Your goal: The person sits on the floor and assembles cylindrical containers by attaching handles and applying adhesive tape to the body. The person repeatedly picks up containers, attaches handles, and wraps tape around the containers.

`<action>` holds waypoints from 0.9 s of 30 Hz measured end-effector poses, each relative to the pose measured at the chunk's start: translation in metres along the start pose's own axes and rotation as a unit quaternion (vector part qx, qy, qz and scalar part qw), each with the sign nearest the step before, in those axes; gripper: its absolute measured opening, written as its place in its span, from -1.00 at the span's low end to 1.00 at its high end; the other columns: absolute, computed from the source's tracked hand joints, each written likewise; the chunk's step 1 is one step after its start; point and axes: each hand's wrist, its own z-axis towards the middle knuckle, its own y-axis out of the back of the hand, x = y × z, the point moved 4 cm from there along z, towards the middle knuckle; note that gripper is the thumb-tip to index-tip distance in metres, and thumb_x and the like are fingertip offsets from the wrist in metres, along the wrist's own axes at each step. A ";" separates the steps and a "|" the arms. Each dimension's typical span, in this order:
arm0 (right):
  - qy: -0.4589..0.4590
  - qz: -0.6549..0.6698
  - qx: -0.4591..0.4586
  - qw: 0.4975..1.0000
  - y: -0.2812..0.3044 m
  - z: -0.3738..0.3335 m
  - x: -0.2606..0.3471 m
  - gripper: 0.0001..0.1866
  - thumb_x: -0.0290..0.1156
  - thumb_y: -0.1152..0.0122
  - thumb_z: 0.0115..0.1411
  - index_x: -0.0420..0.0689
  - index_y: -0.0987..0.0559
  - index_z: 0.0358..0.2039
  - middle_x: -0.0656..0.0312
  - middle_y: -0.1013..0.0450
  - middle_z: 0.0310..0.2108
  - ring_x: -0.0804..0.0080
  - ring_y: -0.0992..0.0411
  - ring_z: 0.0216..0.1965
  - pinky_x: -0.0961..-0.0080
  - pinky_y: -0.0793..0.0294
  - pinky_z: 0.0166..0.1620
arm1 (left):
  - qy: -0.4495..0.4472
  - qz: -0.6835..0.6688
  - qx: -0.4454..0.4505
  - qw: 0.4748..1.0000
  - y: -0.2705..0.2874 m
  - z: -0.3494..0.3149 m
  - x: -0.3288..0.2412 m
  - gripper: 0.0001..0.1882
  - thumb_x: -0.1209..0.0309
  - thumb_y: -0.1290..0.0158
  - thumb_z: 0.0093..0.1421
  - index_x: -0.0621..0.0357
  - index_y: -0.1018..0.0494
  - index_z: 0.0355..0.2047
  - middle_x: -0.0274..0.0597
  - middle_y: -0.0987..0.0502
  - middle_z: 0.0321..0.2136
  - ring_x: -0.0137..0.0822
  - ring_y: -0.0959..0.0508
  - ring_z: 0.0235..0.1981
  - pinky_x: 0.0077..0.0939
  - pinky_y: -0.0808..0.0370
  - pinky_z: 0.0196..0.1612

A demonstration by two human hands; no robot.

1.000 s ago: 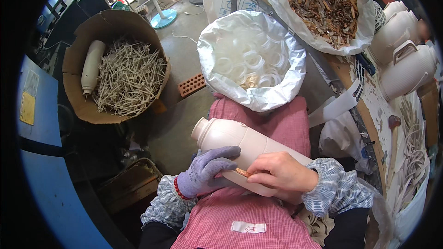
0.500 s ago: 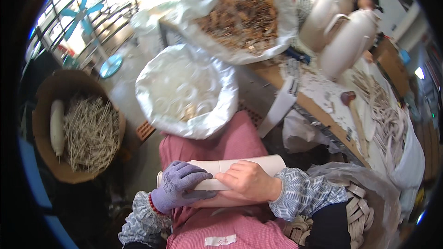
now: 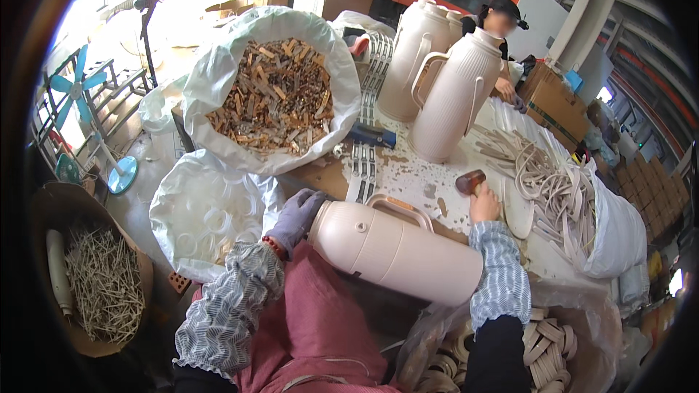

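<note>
A pale pink thermos flask [image 3: 393,251] lies on its side at the near edge of the worktable, its handle uppermost and its base toward the right. My left hand [image 3: 297,220], in a purple-grey knit glove, is closed round its left end; part of the fingers is hidden behind it. Beyond the base, my bare right hand [image 3: 484,204] closes on a mallet [image 3: 470,182] just below its reddish-brown head. The right forearm passes in front of the table beside the flask's base.
Upright thermos flasks [image 3: 457,94] stand at the back. Bags of brown clips [image 3: 280,102] and clear rings [image 3: 211,211] sit at left, near a box of thin sticks [image 3: 102,284]. Pale strips [image 3: 531,175] lie at right; a bag of coiled parts [image 3: 542,353] is below. A co-worker [image 3: 502,36] is behind.
The flask has gone from my lap up to the table edge, turned handle up. My right hand has left it and taken hold of the mallet. The view has tilted up.
</note>
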 end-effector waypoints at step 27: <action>0.025 0.281 -0.008 0.959 0.123 -0.138 -0.087 -0.82 -0.43 -0.21 0.16 -0.23 -0.50 -0.26 0.16 -0.48 -0.45 0.24 -0.44 -0.43 0.37 -0.44 -0.29 | -0.085 0.258 0.180 0.945 0.016 0.040 0.029 -0.58 0.55 0.10 0.19 0.21 -0.32 0.10 0.09 -0.41 0.05 -0.07 -0.39 0.11 -0.35 -0.33 0.16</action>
